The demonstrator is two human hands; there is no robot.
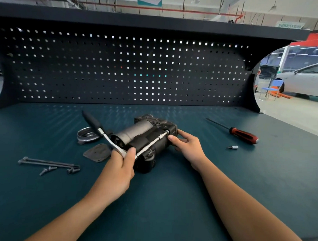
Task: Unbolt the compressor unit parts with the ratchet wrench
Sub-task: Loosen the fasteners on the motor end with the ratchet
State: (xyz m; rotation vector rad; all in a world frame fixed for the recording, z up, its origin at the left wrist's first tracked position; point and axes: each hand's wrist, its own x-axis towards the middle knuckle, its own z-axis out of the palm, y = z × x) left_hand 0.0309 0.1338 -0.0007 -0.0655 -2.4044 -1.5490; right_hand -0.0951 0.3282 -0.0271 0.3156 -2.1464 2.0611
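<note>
We have the compressor unit (146, 138) lying on its side in the middle of the dark teal bench top (169, 202). Our left hand (120, 164) is curled tight round the head of the ratchet wrench (107, 136), whose black handle points off to 10 o'clock. A slim extension bar (152, 143) runs from the wrench head along the unit toward 2 o'clock. There our right hand (186, 146) clasps the unit's end, with the thumb beside the bar's tip.

From the unit, a metal ring (87, 135) and a flat cover plate (97, 152) lie at 9 o'clock, and long bolts (46, 163) and short screws (48, 170) at 8. A red-handled screwdriver (242, 135) and a small bit (233, 147) lie at 3.

A black pegboard (120, 68) backs the bench at 12 o'clock. Past its right edge, at 2 o'clock, a white car (307, 80) and a blue chair (274, 86) stand on the hall floor.
</note>
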